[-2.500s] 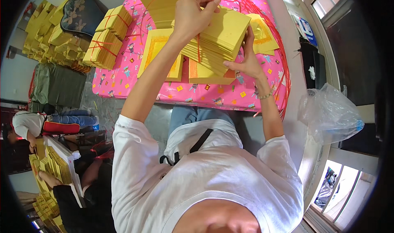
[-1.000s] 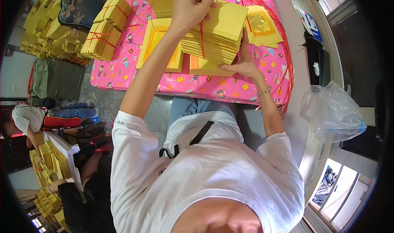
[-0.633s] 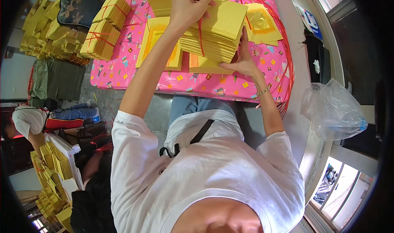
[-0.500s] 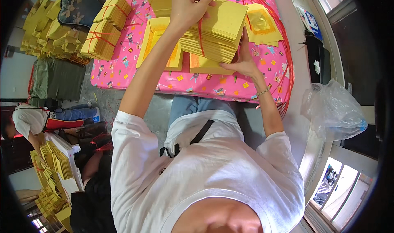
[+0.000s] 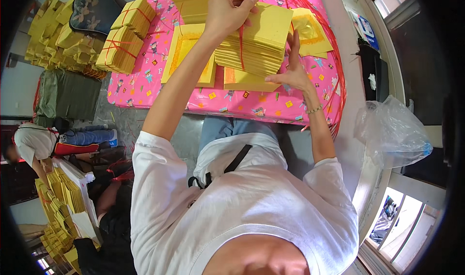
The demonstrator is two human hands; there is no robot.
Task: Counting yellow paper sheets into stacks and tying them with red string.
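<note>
A thick stack of yellow paper sheets sits over other paper on the table, with red string running down over its front. My left hand is closed at the stack's top edge, pinching the string between thumb and fingers. At the stack's right side, my right hand has its thumb and fingers spread; the thumb is near the lower right corner. Whether the fingers behind touch the paper is hidden. Below the stack lies a yellow block of paper with an orange print. Another orange-printed yellow stack lies to the left.
A pink patterned cloth covers the table. String-tied yellow bundles stand at its left edge, and loose printed sheets lie right. Long red strings hang over the right edge. Another person handles yellow paper at far left.
My right hand has loosened from the stack's lower right corner, its fingers spreading wider. My left hand has shifted slightly right and down, still pinching the string.
</note>
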